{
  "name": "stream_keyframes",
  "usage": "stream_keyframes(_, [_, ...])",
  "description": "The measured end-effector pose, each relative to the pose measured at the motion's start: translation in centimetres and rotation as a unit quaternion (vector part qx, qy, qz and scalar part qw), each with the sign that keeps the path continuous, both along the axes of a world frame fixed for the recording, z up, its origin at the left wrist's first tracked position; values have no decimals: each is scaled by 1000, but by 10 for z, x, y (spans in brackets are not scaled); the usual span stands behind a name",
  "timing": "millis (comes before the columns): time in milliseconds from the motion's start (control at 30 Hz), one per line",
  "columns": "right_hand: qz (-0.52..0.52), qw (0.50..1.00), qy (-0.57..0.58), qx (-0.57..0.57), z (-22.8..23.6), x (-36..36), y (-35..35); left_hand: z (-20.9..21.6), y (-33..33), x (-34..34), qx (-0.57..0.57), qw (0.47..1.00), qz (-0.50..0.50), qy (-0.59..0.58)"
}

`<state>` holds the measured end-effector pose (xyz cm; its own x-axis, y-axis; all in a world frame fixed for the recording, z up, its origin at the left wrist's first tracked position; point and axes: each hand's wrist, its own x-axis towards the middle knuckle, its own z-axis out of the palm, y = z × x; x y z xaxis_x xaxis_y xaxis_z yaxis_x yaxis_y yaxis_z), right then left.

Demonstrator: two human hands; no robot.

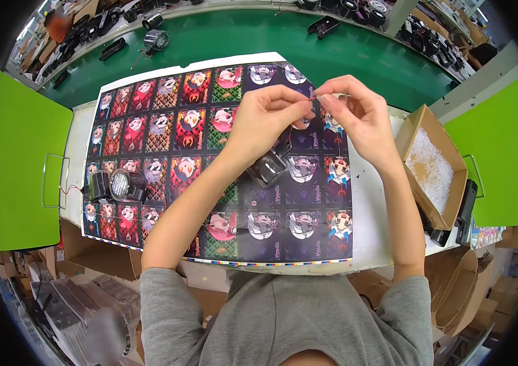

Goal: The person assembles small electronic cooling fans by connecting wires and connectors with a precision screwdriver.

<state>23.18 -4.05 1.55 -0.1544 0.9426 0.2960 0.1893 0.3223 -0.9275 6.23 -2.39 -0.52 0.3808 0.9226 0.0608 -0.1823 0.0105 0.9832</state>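
My left hand (269, 117) and my right hand (359, 117) meet over the upper right part of a printed sheet, fingertips almost touching. Each one pinches a thin reddish wire (312, 98) between thumb and forefinger. Where exactly the wire ends lie is too small to make out. Below my left hand a black device with a clear housing (269, 169) rests on the sheet, partly covered by my wrist. The sheet (189, 168) carries rows of colourful cartoon cards and spreads across the white table.
Two black round devices, one with a ribbed clear lens (126, 185), lie at the sheet's left. An open cardboard box (433, 168) of small whitish pieces stands on the right beside a black long part (467, 201). Green side panels (24, 165) flank the table; more parts line the far shelf.
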Motion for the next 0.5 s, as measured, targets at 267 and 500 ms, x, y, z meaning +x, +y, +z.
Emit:
stream_keyframes(267, [-46,998,-15,49,-6,-4,4,-1,3,-2,0,1000,6,8])
stream_keyframes(500, [-43,999,11,25,-6,-4,7,-3,4,-2,18,1000,7,13])
